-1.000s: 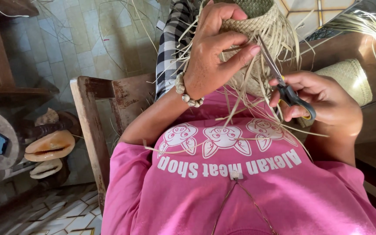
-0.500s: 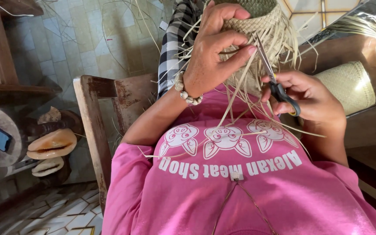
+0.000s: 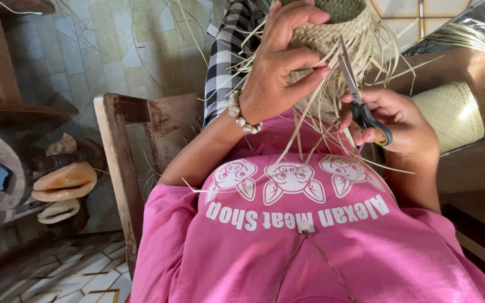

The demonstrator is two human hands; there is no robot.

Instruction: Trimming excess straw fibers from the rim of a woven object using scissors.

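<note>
The left hand (image 3: 279, 67) is curled around the side of a small round basket of woven pale straw (image 3: 338, 42), fingers spread over the weave and the thumb pressing a loose strand against it; a bracelet of pale beads (image 3: 244, 115) sits on that wrist. The basket is held up in front of the chest, in the far middle of the scene, its open mouth turned away and many unwoven straw ends (image 3: 310, 134) hanging down from it over the pink printed shirt (image 3: 298, 235).

The right hand (image 3: 397, 123) is closed through the dark loops of a pair of small metal scissors (image 3: 357, 95), thumb and fingers inside the handles. The blades point up and far, lying against the right side of the basket among the loose strands; whether they are parted cannot be told.

Just right of this hand lies a rolled mat of woven pale straw (image 3: 450, 112) on a brown wooden bench (image 3: 478, 163), with a bundle of loose long straw (image 3: 478, 42) further off. A black-and-white checked cloth (image 3: 225, 50) hangs left of the basket. Near the left arm stands the worn back of a brown wooden chair (image 3: 122, 157). Further left, pale sandals (image 3: 63, 182) rest beside a round wooden block (image 3: 1, 171), on a floor of pale tiles (image 3: 91, 62) littered with straw.
</note>
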